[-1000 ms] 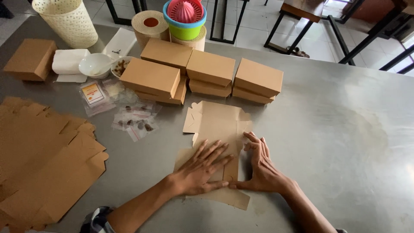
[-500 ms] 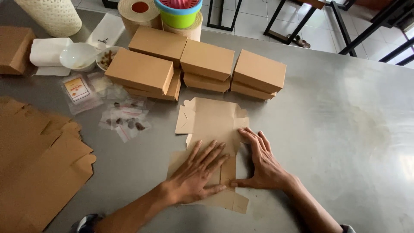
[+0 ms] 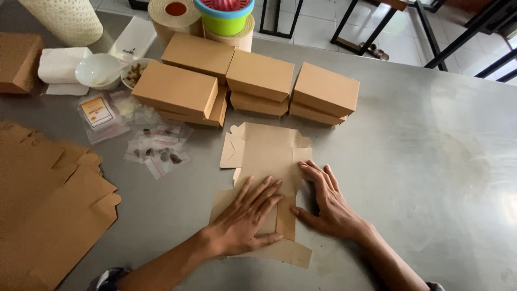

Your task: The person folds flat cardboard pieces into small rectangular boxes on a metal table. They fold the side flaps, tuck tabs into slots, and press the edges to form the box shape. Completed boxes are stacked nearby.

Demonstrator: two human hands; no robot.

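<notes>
A flat brown cardboard box blank (image 3: 267, 156) lies on the steel table (image 3: 431, 161) in front of me. My left hand (image 3: 249, 215) presses flat on its lower middle, fingers spread. My right hand (image 3: 327, 202) rests palm down at the blank's right edge, its thumb touching a folded side flap. Neither hand grips anything. Beyond the blank sit stacks of folded brown boxes (image 3: 258, 81).
A pile of flat cardboard blanks (image 3: 48, 205) lies at the left. Small clear sachets (image 3: 156, 148), a white bowl (image 3: 98, 70), a tape roll (image 3: 175, 16), a green tub (image 3: 225, 19) and a paper towel roll (image 3: 67, 19) stand at the back left. Dark chair legs stand beyond the table.
The view has shifted a little closer and downward. Both hands stay pressed on the blank, the left sliding slightly along it.
</notes>
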